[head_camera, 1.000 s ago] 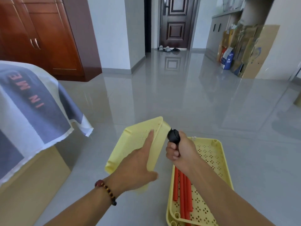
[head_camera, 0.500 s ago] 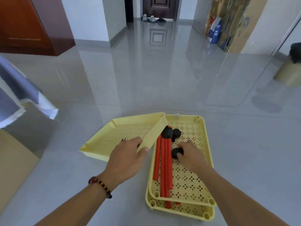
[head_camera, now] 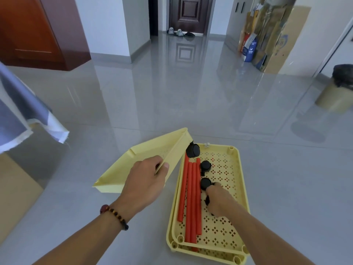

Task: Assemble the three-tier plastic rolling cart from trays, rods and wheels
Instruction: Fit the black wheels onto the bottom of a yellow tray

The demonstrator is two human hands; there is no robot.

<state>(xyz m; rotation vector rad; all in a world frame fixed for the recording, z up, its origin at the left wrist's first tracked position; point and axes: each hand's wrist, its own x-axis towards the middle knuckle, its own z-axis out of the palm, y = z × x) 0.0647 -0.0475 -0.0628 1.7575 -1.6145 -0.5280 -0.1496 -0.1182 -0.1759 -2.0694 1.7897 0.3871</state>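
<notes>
Tray [head_camera: 145, 159] pinched at its rim by left hand [head_camera: 145, 182]; right hand [head_camera: 219, 200] seemingly closed on a wheel [head_camera: 206, 183] in the stacked trays [head_camera: 236, 180], by red rods [head_camera: 191, 197].

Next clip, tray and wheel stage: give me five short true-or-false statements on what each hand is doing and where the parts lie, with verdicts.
1. The left hand grips the rim of the tilted yellow tray. True.
2. A black wheel is fitted at that tray's far corner. True.
3. The red rods stand upright in corner sockets. False: they lie flat in the stacked trays.
4. The right hand rests on the bare floor. False: it reaches among the loose wheels in the stacked trays.
5. All three trays are stacked together. False: one is held apart.
</notes>
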